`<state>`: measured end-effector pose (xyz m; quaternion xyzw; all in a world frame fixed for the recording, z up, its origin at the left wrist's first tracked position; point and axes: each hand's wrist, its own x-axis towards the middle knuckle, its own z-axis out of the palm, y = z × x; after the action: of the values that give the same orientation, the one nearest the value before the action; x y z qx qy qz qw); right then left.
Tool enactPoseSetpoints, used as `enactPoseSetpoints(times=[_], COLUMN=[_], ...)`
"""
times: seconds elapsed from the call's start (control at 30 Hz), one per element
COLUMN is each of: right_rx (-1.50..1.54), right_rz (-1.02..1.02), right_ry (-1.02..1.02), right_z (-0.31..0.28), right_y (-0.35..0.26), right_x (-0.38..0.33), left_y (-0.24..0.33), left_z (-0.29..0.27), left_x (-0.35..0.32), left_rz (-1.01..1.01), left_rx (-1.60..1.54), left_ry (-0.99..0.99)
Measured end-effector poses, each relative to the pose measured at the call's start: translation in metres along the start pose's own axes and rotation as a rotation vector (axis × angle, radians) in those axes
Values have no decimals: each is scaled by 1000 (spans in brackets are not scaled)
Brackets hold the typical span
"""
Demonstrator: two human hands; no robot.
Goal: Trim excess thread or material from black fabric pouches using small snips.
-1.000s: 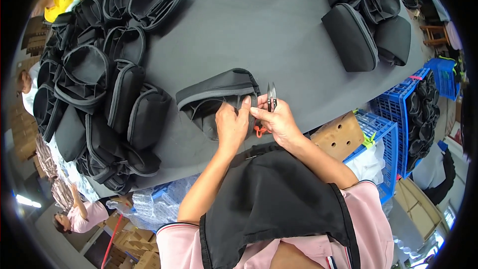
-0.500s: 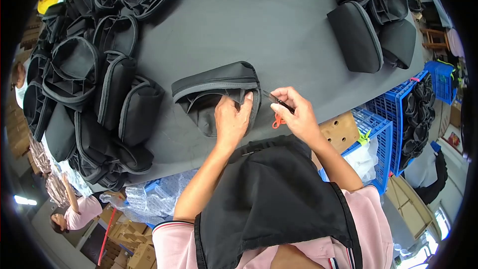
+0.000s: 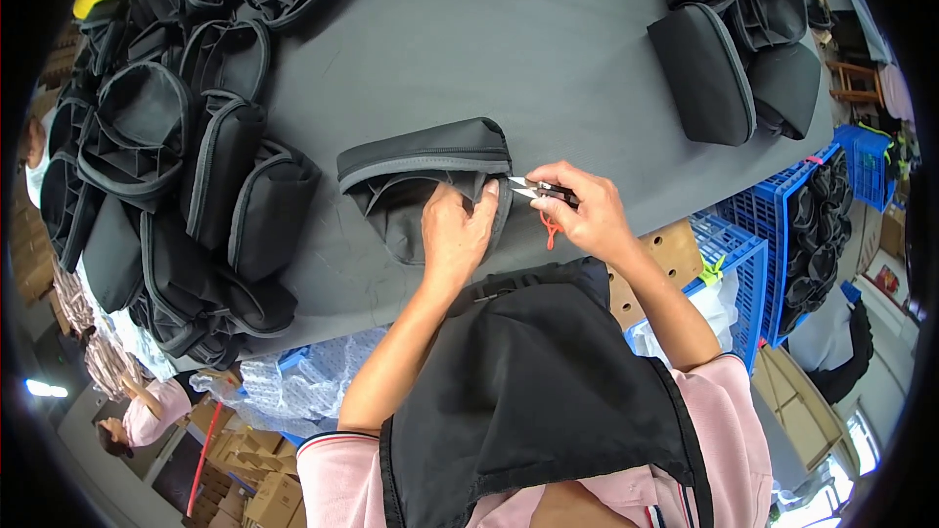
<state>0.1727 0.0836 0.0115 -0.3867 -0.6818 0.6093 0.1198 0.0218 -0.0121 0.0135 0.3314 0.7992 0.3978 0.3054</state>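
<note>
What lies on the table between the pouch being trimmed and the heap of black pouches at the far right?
In the head view, only bare grey table lies between the open pouch and the far-right heap.

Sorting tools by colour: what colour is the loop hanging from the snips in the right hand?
Red-orange; the loop dangles below the right hand, seen in the head view.

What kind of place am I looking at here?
Probably a bag-making workshop. Heaps of identical black pouches crowd a grey worktable, the right hand holds thread snips at one open pouch, and blue crates hold more.
</note>
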Motion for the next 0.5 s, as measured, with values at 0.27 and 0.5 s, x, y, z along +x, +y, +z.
enactPoseSetpoints(times=[0.27,0.5], right_rx=[-623,-707], right_rz=[-534,-466], right_ry=[112,122], right_z=[-5,0], right_y=[-15,-25], right_x=[0,-7], left_y=[5,1], left_z=[-2,1], left_x=[1,0], left_rz=[-58,-37], left_rx=[76,20], left_ry=[-36,-9])
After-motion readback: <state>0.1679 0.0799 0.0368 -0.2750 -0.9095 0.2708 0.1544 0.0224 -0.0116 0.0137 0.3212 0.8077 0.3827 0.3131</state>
